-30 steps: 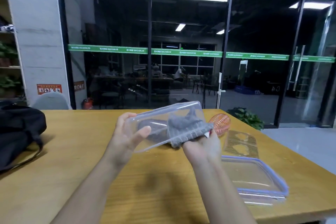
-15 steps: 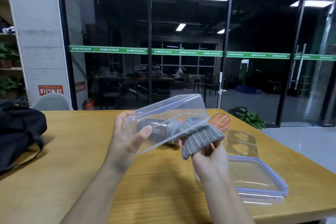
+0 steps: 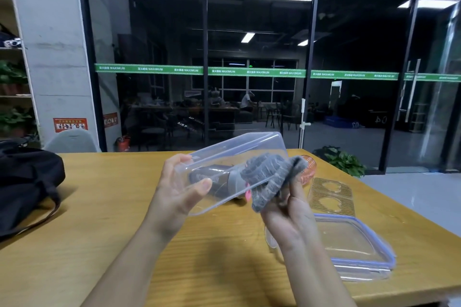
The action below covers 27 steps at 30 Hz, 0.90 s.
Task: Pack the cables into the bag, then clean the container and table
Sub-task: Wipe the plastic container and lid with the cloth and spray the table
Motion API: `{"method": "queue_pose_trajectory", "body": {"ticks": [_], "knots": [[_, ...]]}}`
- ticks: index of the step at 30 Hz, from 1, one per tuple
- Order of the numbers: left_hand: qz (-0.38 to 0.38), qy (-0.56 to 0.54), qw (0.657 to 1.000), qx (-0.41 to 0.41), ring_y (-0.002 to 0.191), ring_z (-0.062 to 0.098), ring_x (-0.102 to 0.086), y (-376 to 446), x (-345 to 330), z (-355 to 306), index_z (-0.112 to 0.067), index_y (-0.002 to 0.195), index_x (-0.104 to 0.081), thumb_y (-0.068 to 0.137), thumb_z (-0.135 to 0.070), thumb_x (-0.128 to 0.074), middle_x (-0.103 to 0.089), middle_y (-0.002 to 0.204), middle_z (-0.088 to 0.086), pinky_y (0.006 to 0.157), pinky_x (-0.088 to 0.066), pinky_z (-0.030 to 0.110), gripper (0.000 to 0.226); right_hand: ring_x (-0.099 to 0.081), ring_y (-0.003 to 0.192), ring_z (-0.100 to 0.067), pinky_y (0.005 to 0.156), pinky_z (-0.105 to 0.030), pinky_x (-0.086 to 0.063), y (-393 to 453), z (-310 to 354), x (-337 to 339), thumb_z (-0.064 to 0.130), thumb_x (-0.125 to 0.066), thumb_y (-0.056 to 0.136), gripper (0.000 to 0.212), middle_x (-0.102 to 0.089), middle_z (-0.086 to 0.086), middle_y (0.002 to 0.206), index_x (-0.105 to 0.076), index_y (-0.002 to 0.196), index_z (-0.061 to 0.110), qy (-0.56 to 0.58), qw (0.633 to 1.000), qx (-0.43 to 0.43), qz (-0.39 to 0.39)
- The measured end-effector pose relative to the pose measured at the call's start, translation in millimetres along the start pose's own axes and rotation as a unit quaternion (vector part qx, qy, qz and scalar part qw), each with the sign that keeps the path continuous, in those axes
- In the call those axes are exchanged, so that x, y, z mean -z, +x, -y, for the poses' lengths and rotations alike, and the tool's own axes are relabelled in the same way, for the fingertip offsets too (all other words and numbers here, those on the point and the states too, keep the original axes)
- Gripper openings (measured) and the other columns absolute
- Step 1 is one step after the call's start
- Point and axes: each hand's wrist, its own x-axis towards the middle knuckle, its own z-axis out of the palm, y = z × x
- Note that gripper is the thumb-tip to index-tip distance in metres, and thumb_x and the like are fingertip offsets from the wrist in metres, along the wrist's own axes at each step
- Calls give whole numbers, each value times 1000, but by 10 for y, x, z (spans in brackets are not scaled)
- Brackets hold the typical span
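1. The clear plastic container (image 3: 232,169) is held in the air above the wooden table (image 3: 112,207), tilted, with its open side turned toward the person.
2. The left hand (image 3: 179,189) grips the container's near left end: its thumb lies across the front wall and its fingers curl behind the far rim.
3. The right hand (image 3: 291,217) pinches a grey cloth (image 3: 269,182) between thumb and fingers. The cloth is draped over the container's right rim, partly inside it, just above the fingertips.
4. Through the clear wall, behind the left thumb, a dark cylinder-shaped object (image 3: 214,179) shows on the table; what it is cannot be told.
5. Just beyond the right fingers stands an orange ribbed object (image 3: 308,169), mostly hidden by the cloth.
6. Right of those fingers a slotted clear insert (image 3: 331,194) lies flat; nearer, under the right wrist, lies the blue-rimmed lid (image 3: 354,247), close to the table's right edge.
7. Far left of the left hand, a black bag (image 3: 27,182) rests at the table's left side, with bare wood between it and the hands.
8. Beyond the far edge stand a grey chair back (image 3: 72,141) and a glass wall (image 3: 249,57).
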Motion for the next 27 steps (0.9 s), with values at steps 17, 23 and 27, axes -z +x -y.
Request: {"method": "queue_pose_trajectory", "body": {"ticks": [17,23,27], "knots": [[-33,-68,995,-63,90,9,-65,-23,-76,115,-11,113,-39,64,-14,-72,-63,103,3,72,-51,17,59,-71,89,-15,78,-25,-57,-191,-670,103,28,-62,72,33,-73,-10,99,-69,97,8,-204,972,59,101],[-79,-63,992,-81,84,6,-66,-1,-111,95,-17,112,-39,67,-11,-80,-66,93,-7,68,-53,19,60,-56,122,-27,95,-28,-48,-278,-955,319,36,-79,72,78,-59,-19,128,-47,131,-3,-253,945,23,205],[-105,-52,990,-77,87,5,-65,10,-83,115,-21,111,-40,64,-21,-78,-66,93,-10,70,-53,19,61,-58,119,-25,91,-26,-49,-251,-947,389,29,-81,71,71,-61,-18,125,-50,127,-3,-271,935,15,227]]}}
